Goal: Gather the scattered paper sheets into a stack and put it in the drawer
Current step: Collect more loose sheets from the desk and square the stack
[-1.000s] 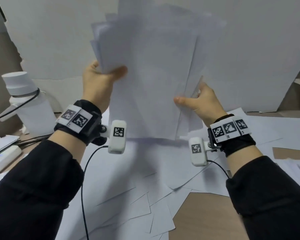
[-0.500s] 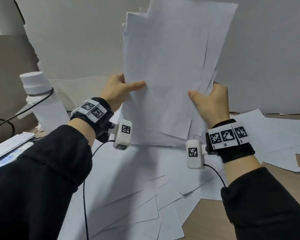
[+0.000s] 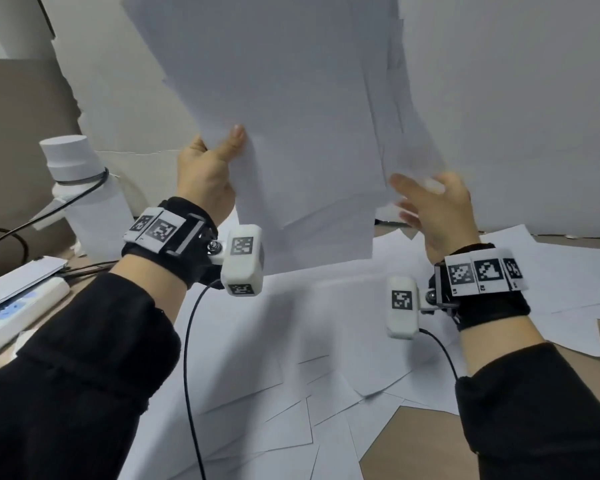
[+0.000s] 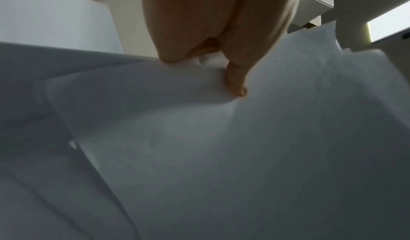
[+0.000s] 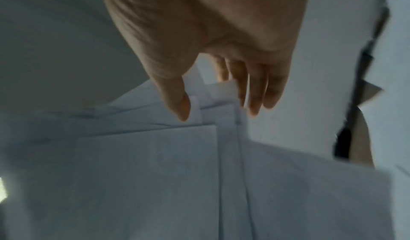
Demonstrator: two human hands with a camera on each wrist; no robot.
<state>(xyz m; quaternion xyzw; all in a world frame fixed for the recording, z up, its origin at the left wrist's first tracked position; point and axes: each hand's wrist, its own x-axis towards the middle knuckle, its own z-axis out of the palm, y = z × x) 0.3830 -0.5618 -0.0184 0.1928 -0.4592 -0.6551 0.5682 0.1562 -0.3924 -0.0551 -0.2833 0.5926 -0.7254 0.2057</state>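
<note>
A: How will the bundle of sheets [image 3: 291, 116] handle?

B: I think it is light, floppy and slippery, because the edges are not even. Better to hold both long edges, low down.

A: Where is it now?

B: It is upright in the air above the table [image 3: 430, 441]. The left hand [image 3: 205, 178] pinches its left edge, thumb in front. The right hand [image 3: 433, 209] is at the right edge with straight, spread fingers and does not grip. More loose sheets [image 3: 264, 420] lie below, near the person.
</note>
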